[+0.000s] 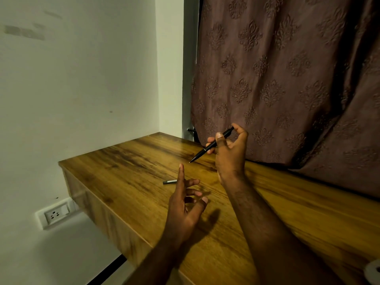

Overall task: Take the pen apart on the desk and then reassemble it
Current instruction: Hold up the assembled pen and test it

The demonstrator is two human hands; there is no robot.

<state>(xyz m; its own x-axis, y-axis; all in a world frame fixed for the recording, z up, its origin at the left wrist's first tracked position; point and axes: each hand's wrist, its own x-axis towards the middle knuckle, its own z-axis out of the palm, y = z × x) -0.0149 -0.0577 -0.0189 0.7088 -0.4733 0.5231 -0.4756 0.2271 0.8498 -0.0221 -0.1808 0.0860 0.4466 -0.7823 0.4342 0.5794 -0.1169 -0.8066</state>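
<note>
The right hand (pixel 230 155) is up in the air over the worktop (pixel 123 161). Its grip is closed round a black pen (pixel 211 145), with the thumb on one side and the fingers curled on the other. The pen is tilted. Its thin tip points down and to the left, close above the wood but not touching it. Its back end sticks up past the fingers, in front of the curtain (pixel 287 79).

The left hand (pixel 185 206) is lower and nearer to the person. Its grip is wide open and holds nothing. The fingers are spread, and one long finger points up. The hand makes a dark shadow on the wood.

A small grey piece (pixel 169 182) lies flat on the worktop, just beside the left hand's fingers. I cannot tell if a finger touches it.

The worktop is brown wood with dark lines. A pale wall (pixel 82 79) is on the left, with a white socket (pixel 55 214) low down. The curtain is brown with leafy shapes. A white thing (pixel 374 270) peeks in at the bottom right corner.
</note>
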